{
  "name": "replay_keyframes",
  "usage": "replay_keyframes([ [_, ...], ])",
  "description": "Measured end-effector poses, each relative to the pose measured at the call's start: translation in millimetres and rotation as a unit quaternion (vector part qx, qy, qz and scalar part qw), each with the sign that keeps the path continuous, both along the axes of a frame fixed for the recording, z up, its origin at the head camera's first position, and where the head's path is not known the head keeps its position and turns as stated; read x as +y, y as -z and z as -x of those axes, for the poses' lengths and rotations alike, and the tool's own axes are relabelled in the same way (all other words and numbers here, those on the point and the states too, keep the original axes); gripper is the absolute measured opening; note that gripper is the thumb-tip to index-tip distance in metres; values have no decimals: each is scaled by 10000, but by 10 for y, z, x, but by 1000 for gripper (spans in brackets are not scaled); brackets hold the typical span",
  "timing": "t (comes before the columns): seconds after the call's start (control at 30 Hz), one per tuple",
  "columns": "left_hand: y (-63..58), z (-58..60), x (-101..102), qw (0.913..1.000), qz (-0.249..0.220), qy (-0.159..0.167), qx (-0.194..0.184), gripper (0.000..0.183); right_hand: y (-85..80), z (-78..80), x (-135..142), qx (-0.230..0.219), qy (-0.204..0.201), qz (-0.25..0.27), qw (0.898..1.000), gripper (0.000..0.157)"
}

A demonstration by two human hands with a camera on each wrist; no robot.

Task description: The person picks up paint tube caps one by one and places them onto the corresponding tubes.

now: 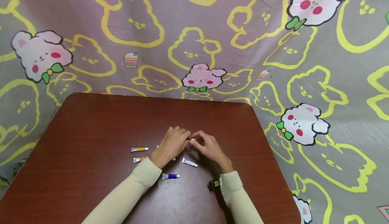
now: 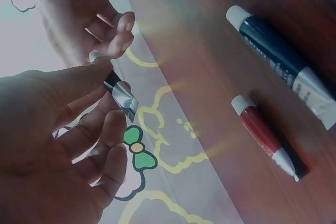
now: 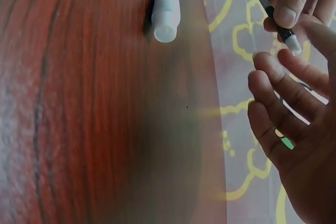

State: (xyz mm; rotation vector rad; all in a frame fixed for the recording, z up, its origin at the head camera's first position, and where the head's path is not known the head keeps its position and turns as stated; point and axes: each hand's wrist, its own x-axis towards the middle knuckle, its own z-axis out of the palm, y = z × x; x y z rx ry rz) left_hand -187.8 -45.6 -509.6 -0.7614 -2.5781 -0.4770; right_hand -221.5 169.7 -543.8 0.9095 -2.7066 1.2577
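My left hand (image 1: 172,145) pinches a small paint tube between thumb and fingers. In the left wrist view the tube (image 2: 122,97) shows a silver crimped end and a dark body. From the right wrist view the black tube (image 3: 286,32) points its white cap (image 3: 295,46) toward my right hand (image 3: 299,116). That hand's thumb and index finger stand around the cap with a gap visible, and its other fingers are loosely bent. Whether a fingertip touches the cap is hard to tell.
On the brown table (image 1: 100,126) lie a yellow tube (image 1: 140,149), an orange tube (image 1: 138,160), a blue tube (image 1: 172,176) and a white tube (image 1: 190,163). A red tube (image 2: 260,129) appears in the left wrist view. Patterned cloth (image 1: 158,58) hangs behind the table.
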Motion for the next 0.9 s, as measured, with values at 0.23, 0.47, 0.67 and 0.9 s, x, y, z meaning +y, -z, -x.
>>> replay_keyframes([
  [0.23, 2, 2, 5, 10000, -32, -10, -37, 15, 20, -9, 21, 263, -137, -24, 9996, 9],
  [0.47, -28, 1, 34, 9999, 88, -42, 133, 15, 21, -19, 31, 542, -107, -119, 9984, 14],
  [0.67, -28, 22, 66, 9991, 284, -45, 296, 16, 27, -13, 36, 647, -139, -172, 9977, 12],
  [0.9, 9, 60, 80, 9991, 313, 121, 246, 16, 20, -36, 58, 677, -83, -254, 9973, 12],
])
